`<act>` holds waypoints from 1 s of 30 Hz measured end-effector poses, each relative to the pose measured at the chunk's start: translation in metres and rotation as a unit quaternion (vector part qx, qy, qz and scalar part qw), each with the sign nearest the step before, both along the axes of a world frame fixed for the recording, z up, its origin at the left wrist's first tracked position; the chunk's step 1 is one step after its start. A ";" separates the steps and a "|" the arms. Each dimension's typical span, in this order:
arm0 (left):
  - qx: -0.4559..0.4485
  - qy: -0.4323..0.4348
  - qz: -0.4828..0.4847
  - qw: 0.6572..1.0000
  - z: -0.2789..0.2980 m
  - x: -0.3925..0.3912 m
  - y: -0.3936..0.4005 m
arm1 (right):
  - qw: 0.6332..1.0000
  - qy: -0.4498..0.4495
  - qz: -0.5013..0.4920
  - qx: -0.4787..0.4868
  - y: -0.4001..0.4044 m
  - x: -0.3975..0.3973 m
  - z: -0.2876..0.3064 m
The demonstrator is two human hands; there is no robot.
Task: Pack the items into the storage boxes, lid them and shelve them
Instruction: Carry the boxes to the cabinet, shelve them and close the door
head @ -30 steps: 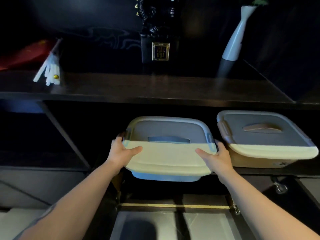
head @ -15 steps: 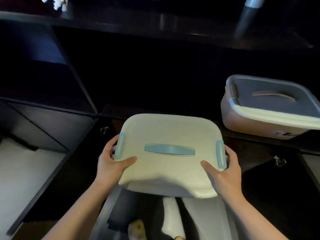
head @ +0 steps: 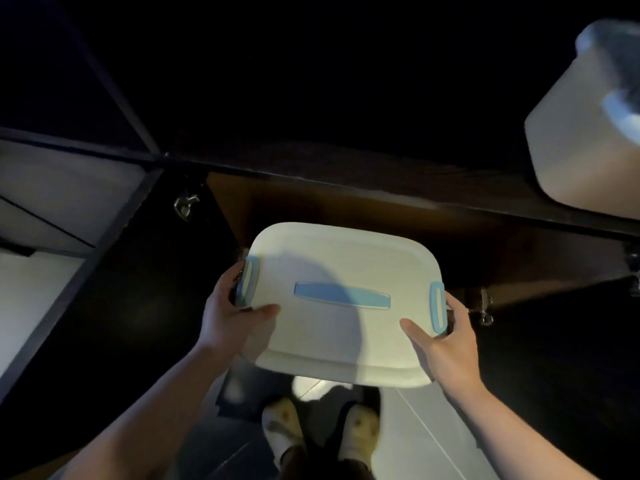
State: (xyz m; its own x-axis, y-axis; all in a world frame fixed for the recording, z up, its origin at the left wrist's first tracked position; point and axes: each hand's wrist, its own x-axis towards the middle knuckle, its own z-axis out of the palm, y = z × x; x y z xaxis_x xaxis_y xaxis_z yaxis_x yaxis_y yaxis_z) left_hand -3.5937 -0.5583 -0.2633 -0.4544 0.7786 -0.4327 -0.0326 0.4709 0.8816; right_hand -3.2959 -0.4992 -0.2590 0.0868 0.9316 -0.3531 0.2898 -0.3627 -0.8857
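There, both hands, the left hand [head: 231, 317] and right hand [head: 446, 341], gripped the lidded storage box [head: 343, 303] by its short ends, long axis running left-right, dark shelf [head: 346, 178] beyond it.

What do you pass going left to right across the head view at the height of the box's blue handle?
Left hand → left blue latch → blue lid handle → right blue latch → right hand.

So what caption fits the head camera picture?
Both hands, left hand and right hand, hold the blue-latched storage box before dark shelves.
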 end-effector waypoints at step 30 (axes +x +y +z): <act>-0.024 0.054 -0.080 0.995 -0.399 -0.016 0.193 | 0.990 -0.117 0.007 -0.073 0.177 -0.020 -0.407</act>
State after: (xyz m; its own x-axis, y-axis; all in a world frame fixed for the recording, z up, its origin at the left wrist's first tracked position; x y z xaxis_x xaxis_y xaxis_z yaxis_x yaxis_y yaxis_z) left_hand -3.6094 -0.3653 -0.6626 -0.3727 0.8239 -0.4270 0.1392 0.5045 0.8521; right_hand -3.3161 -0.3218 -0.6659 0.1698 0.8737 -0.4558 0.4864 -0.4766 -0.7323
